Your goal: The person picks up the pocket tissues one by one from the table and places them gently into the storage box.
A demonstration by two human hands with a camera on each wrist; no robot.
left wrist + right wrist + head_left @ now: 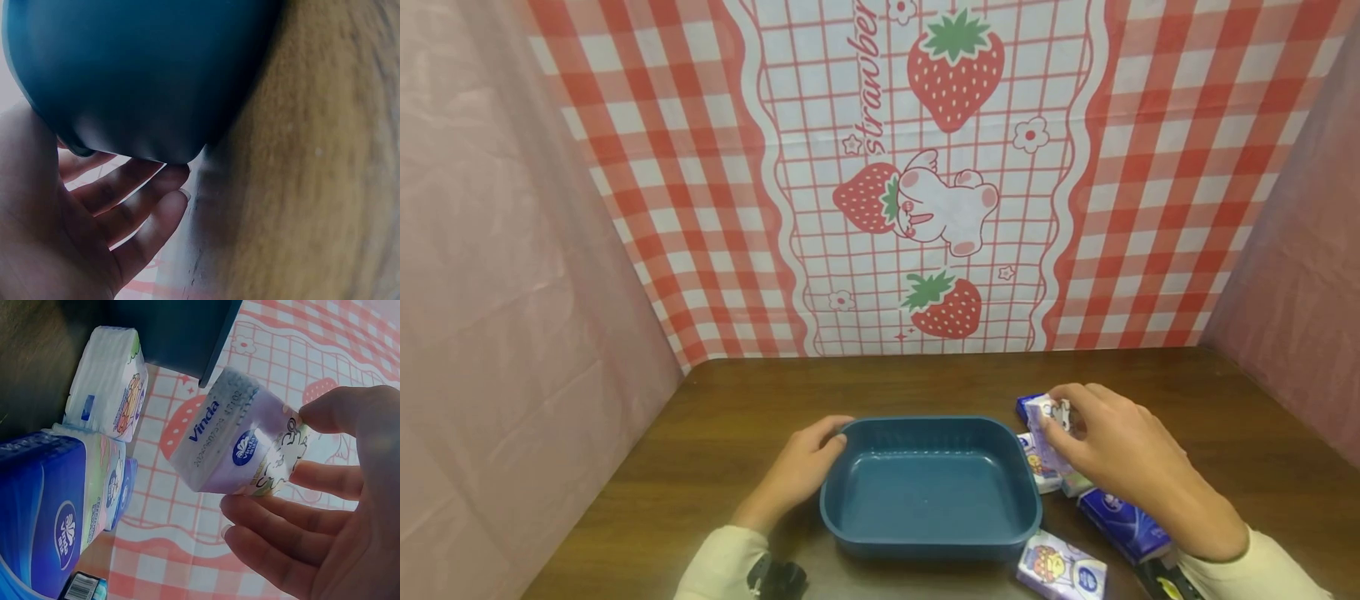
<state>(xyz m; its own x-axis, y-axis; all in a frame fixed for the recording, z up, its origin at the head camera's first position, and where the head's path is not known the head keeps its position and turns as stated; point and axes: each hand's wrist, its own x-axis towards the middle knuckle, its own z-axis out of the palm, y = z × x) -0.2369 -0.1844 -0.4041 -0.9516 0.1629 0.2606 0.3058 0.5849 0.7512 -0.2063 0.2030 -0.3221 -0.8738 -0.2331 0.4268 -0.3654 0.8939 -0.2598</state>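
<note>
An oblong dark teal plastic basin (925, 546) stands on the table, nothing inside. My left hand (801, 467) holds its left rim near the far corner, and in the left wrist view the fingers (134, 206) lie against the outer wall; the thumb is hidden there. My right hand (1112, 437) pinches a purple-and-white pack of tissues (240, 440) between thumb and fingertips, raised beside the basin's right end. Under and around it lie a blue tissue pack (1123, 525), a white cartoon pack (1037, 465) and, nearer me, a lilac cartoon pack (1062, 567).
Another blue pack (1026, 407) lies partly hidden behind the held one. The brown wooden table (737, 400) ends at a hanging red-and-white checked cloth (700, 208) with strawberries. Pale pink curtains (512, 333) hang at both sides.
</note>
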